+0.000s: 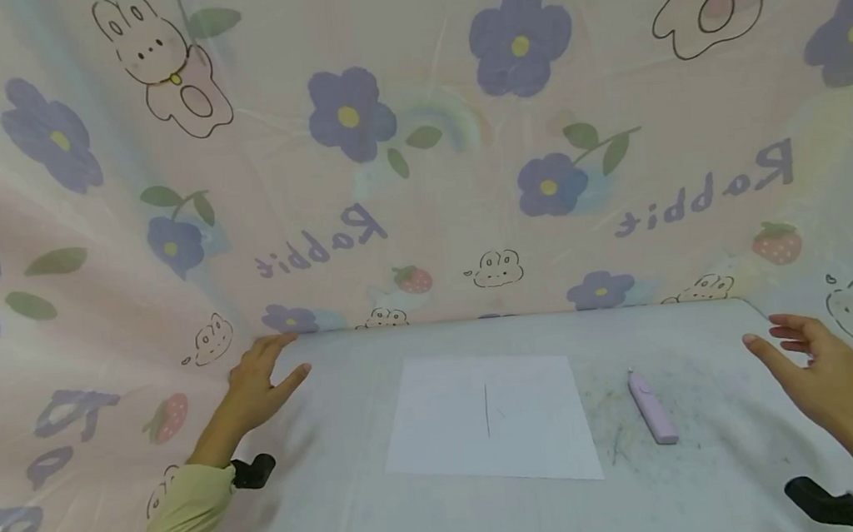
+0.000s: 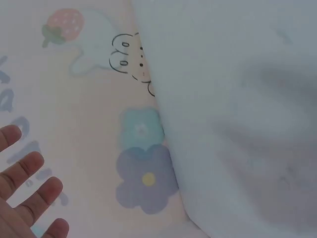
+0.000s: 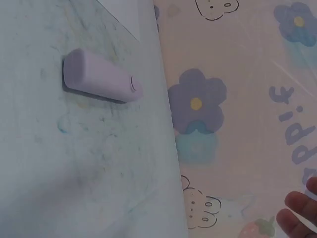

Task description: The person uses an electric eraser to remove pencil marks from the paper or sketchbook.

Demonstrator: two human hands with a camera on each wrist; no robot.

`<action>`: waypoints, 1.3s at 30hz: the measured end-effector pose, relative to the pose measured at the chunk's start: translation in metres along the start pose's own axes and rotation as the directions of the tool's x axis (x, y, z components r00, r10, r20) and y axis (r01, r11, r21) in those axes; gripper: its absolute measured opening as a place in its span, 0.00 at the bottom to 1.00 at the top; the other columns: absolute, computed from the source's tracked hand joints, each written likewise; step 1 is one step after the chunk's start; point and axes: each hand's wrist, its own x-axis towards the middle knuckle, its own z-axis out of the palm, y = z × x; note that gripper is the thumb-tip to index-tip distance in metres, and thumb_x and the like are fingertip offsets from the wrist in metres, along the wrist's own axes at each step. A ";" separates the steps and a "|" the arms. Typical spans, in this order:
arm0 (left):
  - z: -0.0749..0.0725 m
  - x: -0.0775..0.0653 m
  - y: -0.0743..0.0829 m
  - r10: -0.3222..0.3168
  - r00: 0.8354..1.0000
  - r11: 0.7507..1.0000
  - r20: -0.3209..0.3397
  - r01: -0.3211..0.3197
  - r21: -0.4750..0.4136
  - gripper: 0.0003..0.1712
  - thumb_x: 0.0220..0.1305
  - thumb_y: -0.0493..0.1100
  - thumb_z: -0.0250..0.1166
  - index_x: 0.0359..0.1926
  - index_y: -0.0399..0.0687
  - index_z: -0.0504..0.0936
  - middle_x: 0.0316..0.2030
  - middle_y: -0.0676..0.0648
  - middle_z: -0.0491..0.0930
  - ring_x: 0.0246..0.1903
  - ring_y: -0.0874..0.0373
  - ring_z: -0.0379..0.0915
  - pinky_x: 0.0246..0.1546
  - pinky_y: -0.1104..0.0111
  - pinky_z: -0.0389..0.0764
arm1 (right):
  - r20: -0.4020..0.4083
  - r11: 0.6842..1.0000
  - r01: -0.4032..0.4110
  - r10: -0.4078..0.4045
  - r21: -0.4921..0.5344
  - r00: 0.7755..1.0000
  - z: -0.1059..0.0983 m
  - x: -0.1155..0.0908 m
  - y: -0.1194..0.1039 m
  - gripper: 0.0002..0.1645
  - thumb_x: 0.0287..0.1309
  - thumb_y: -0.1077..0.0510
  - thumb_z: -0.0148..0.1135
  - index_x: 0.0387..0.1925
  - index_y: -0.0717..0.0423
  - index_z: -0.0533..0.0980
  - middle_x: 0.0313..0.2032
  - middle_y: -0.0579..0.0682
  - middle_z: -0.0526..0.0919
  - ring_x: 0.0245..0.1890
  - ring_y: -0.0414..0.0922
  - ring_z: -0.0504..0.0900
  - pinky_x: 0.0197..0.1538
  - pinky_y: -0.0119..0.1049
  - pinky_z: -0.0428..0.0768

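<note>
A sheet of white paper with one thin dark upright line lies on the white table. To its right is a slim light-purple device with a small tip at its far end, lying on its side; in the right wrist view the purple device shows its blunt end. My left hand hovers over the table's left edge, fingers spread and holding nothing. On the right, my right hand is raised near the table's right edge, fingers loosely bent, nothing in it.
A curtain printed with flowers, rabbits and strawberries hangs behind and beside the white table. Smudges and pencil-like marks spot the tabletop around the purple device. A black strap mount sits on each wrist.
</note>
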 end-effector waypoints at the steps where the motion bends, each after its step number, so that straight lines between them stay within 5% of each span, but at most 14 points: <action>1: 0.001 0.001 0.002 0.016 1.000 1.000 -0.006 -0.016 0.001 0.33 0.67 0.52 0.61 0.66 0.38 0.67 0.61 0.33 0.65 0.58 0.31 0.60 0.46 0.31 0.60 | -0.002 1.000 0.004 -0.004 0.006 1.000 0.000 -0.001 -0.001 0.39 0.68 0.46 0.56 0.63 0.76 0.60 0.53 0.80 0.68 0.51 0.74 0.66 0.46 0.69 0.67; 9: 0.006 0.007 0.014 0.128 0.991 0.992 -0.041 -0.128 -0.002 0.31 0.63 0.47 0.65 0.63 0.39 0.70 0.57 0.35 0.70 0.55 0.33 0.65 0.48 0.34 0.64 | 0.007 1.000 -0.003 0.003 0.027 1.000 0.007 -0.008 -0.011 0.39 0.67 0.45 0.56 0.62 0.76 0.61 0.53 0.78 0.70 0.51 0.72 0.68 0.45 0.66 0.68; 13: 0.009 0.010 0.021 0.148 0.989 0.989 -0.002 -0.148 -0.014 0.31 0.63 0.47 0.65 0.64 0.39 0.69 0.59 0.35 0.68 0.56 0.33 0.64 0.51 0.35 0.64 | 0.022 0.998 0.011 -0.012 0.054 1.000 0.009 -0.009 -0.014 0.38 0.67 0.45 0.56 0.63 0.73 0.63 0.52 0.75 0.72 0.51 0.69 0.70 0.41 0.45 0.72; 17: 0.011 0.013 0.028 0.165 0.986 0.986 0.038 -0.164 -0.030 0.32 0.64 0.47 0.65 0.64 0.38 0.69 0.61 0.34 0.67 0.59 0.33 0.62 0.54 0.37 0.64 | 0.041 0.997 0.028 -0.031 0.078 0.999 0.011 -0.012 -0.017 0.38 0.67 0.44 0.56 0.63 0.71 0.64 0.52 0.72 0.75 0.50 0.65 0.71 0.33 0.30 0.62; 21: 0.016 0.014 0.033 0.185 0.981 0.983 0.061 -0.184 -0.023 0.32 0.64 0.49 0.65 0.65 0.40 0.69 0.61 0.35 0.67 0.60 0.35 0.61 0.54 0.37 0.64 | 0.055 0.996 0.025 -0.029 0.084 0.998 0.016 -0.014 -0.019 0.38 0.67 0.43 0.56 0.63 0.71 0.64 0.51 0.72 0.75 0.50 0.65 0.72 0.35 0.33 0.66; 26: 0.023 0.015 0.037 0.203 0.975 0.979 0.090 -0.204 -0.005 0.33 0.65 0.51 0.64 0.66 0.42 0.69 0.61 0.37 0.67 0.60 0.37 0.62 0.54 0.37 0.64 | 0.076 0.996 0.015 -0.023 0.093 0.997 0.023 -0.017 -0.021 0.39 0.67 0.43 0.55 0.63 0.71 0.64 0.52 0.73 0.74 0.49 0.67 0.72 0.38 0.51 0.71; 30: 0.028 0.015 0.041 0.206 0.973 0.978 0.103 -0.207 0.000 0.33 0.64 0.52 0.65 0.66 0.42 0.69 0.60 0.39 0.68 0.59 0.37 0.64 0.53 0.39 0.66 | 0.076 0.995 0.015 -0.023 0.103 0.997 0.029 -0.019 -0.023 0.38 0.67 0.43 0.56 0.63 0.71 0.64 0.52 0.72 0.74 0.48 0.67 0.72 0.38 0.52 0.71; 39: 0.037 0.012 0.049 0.203 0.969 0.979 0.144 -0.199 -0.038 0.34 0.64 0.52 0.65 0.66 0.43 0.68 0.62 0.38 0.66 0.58 0.37 0.63 0.53 0.41 0.68 | 0.071 0.991 0.034 -0.043 0.127 0.997 0.040 -0.018 -0.027 0.36 0.66 0.44 0.57 0.61 0.69 0.67 0.51 0.70 0.77 0.48 0.64 0.74 0.35 0.35 0.68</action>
